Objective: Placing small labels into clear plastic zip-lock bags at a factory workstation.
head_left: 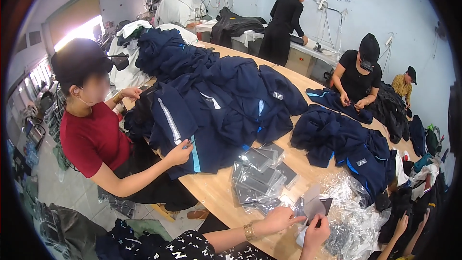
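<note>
At the near edge of the table, my right hand (pixel 316 231) pinches the lower edge of a thin, flat grey piece (pixel 315 207) with a darker back corner. My left hand (pixel 278 221), with a gold bracelet at the wrist, reaches in from the left. Its index finger is stretched out and points at the piece's lower left edge; whether it touches cannot be told. Just beyond my left hand lies a pile of clear plastic packets (pixel 260 178) with grey flat contents. Crumpled clear plastic (pixel 353 207) is heaped to the right of my hands.
Navy garments (pixel 221 101) cover the table's middle, with another navy pile (pixel 341 139) to the right. A co-worker in red (pixel 96 135) handles a garment at left; another in black (pixel 358 77) works across. A third person's hands (pixel 402 224) rest on dark cloth at lower right.
</note>
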{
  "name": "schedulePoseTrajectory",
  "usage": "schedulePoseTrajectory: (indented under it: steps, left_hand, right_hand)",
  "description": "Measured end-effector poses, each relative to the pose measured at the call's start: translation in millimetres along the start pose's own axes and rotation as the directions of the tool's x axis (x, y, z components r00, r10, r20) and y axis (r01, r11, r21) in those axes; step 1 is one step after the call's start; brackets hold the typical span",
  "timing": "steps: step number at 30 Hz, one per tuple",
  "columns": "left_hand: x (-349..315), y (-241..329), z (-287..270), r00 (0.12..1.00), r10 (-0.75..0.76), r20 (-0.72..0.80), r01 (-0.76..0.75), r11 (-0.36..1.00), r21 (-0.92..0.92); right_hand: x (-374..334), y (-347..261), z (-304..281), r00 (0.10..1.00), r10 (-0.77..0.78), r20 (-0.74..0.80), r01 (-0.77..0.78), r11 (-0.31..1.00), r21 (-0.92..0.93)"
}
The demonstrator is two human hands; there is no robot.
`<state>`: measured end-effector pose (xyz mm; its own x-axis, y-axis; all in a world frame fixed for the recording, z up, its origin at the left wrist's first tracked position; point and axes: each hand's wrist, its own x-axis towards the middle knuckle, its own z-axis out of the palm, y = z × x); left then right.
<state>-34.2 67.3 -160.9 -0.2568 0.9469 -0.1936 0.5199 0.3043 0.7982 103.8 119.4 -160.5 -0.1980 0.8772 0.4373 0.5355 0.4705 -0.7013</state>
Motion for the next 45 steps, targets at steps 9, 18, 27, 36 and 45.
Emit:
schedulePoseTrajectory:
  steps: [9,18,27,36,45]
  left_hand:
    - [18,-24,16,0.993,0.013,0.119,0.079,0.674,-0.735]
    - [15,-21,37,0.998,0.02,-0.057,-0.06,0.488,-0.871]
    - [1,-4,14,0.918,0.261,-0.297,-0.329,0.921,-0.209]
    - [-1,1,11,0.951,0.236,-0.201,-0.3,0.863,-0.406]
    - [-2,-3,20,0.861,0.403,-0.309,-0.495,0.804,-0.329]
  right_hand:
    - [-6,-2,6,0.918,-0.351,0.185,0.371,0.925,-0.086]
    - [-14,16,17,0.952,0.187,0.242,-0.288,0.815,0.504]
    - [-14,-2,10,0.977,-0.04,0.208,0.04,0.999,0.001]
    - [-8,-24,0,0.971,-0.126,0.204,0.074,0.967,0.244]
    - [-10,-3,0,0.965,0.037,0.26,-0.144,0.903,0.405]
